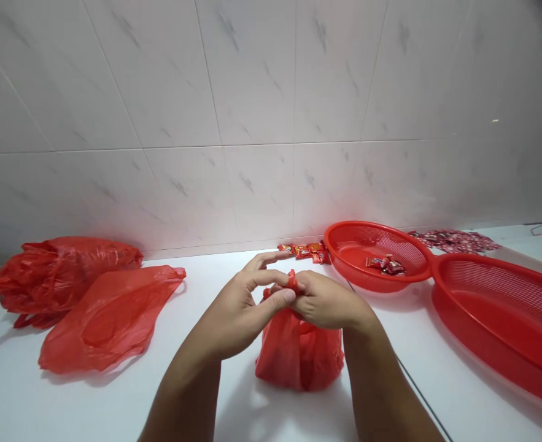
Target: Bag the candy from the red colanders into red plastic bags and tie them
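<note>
A filled red plastic bag (301,359) sits upright on the white table in front of me, its handles gathered at the top. My left hand (256,298) pinches the twisted handle with thumb and a finger, while its other fingers stretch out above. Curled around the same gathered handle from the right is my right hand (319,298), closed, with its fingertips partly hidden. A small end of red plastic sticks up between the two hands. What the bag contains is hidden.
A flat red bag (109,325) lies at left before a bulging red bag bundle (68,270). Small red packets (302,250) lie by the wall. A round red basket (376,279) holds several packets, beside a larger red basket (496,325). More packets (455,240) are piled behind.
</note>
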Demonstrator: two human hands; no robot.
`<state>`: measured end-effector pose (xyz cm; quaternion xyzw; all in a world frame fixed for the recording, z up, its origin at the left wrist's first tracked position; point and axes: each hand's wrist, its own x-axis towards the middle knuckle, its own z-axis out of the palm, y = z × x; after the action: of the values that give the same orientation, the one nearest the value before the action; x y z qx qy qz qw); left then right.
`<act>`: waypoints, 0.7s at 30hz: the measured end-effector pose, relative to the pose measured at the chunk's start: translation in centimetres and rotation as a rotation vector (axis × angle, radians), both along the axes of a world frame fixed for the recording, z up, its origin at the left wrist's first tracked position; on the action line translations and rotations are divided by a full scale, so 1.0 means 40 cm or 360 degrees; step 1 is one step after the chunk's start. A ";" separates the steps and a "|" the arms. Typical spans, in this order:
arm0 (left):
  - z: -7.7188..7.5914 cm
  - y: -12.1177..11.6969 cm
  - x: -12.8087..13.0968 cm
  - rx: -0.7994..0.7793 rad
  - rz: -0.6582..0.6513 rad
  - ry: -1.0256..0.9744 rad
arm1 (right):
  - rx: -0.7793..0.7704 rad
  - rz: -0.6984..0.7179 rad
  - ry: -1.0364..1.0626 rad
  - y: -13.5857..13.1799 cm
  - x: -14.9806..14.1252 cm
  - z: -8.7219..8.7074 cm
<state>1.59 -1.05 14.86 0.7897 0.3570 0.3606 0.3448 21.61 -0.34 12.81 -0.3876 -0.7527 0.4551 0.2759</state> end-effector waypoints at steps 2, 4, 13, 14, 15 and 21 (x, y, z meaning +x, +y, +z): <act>-0.002 0.011 -0.006 0.0018 0.0075 -0.0095 | -0.0036 -0.0048 0.0048 0.002 0.019 -0.001; -0.003 0.022 -0.009 0.0017 0.0100 -0.0158 | -0.0008 -0.0095 0.0080 0.002 0.036 -0.002; -0.013 0.037 0.017 0.0132 0.0194 0.0023 | -0.0071 -0.0075 0.0177 0.007 0.054 -0.004; -0.014 0.037 0.015 0.0160 0.0221 0.0012 | -0.0095 -0.0096 0.0221 0.010 0.055 -0.006; -0.014 0.037 0.013 0.0185 0.0247 -0.0001 | -0.0113 -0.0130 0.0280 0.012 0.056 -0.007; -0.014 0.021 0.009 0.0142 0.0113 0.0015 | 0.0001 -0.0144 0.0552 0.025 0.078 -0.013</act>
<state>1.96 -0.22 14.29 0.7929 0.3698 0.3844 0.2947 24.72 0.66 12.28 -0.3365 -0.6757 0.5021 0.4219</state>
